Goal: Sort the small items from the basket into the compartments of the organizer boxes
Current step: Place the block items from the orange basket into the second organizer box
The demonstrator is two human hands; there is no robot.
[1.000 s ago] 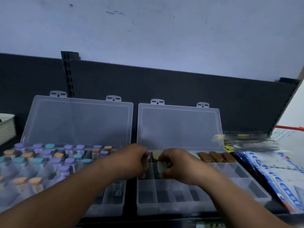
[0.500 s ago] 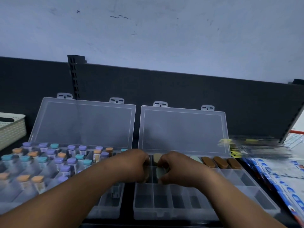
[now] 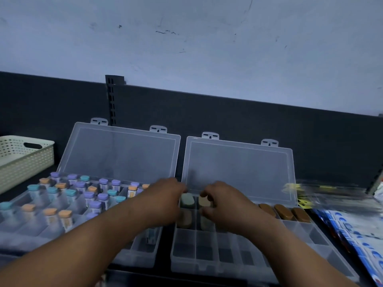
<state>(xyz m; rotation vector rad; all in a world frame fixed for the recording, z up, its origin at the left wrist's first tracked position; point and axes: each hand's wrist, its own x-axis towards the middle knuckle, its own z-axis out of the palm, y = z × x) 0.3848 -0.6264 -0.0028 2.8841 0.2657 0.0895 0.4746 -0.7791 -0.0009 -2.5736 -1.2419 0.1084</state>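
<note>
Two clear organizer boxes stand side by side with their lids up. The left box [image 3: 62, 228] holds several small vials with purple, teal and orange caps. In the right box [image 3: 228, 257] lie a green oval piece [image 3: 187, 200], a tan piece [image 3: 204, 202], a brown piece [image 3: 184, 220] and an olive piece [image 3: 206, 223] in the far-left compartments, plus three brown pieces [image 3: 283, 212] further right. My left hand [image 3: 165, 201] and my right hand [image 3: 226, 206] hover over the four pieces. Their fingers are loosely curled and hold nothing. The cream basket [image 3: 27, 156] sits at the far left.
Blue-and-white packets [image 3: 356, 230] lie to the right of the right box. Blurred yellow-and-black packaging [image 3: 300, 189] sits behind them. A dark shelf back panel [image 3: 248, 117] rises behind the open lids. The near compartments of the right box hold nothing.
My hands have drawn slightly apart, uncovering the four pieces in the far-left compartments. The pale piece my right hand held now lies in a compartment. The camera has tilted, showing the basket.
</note>
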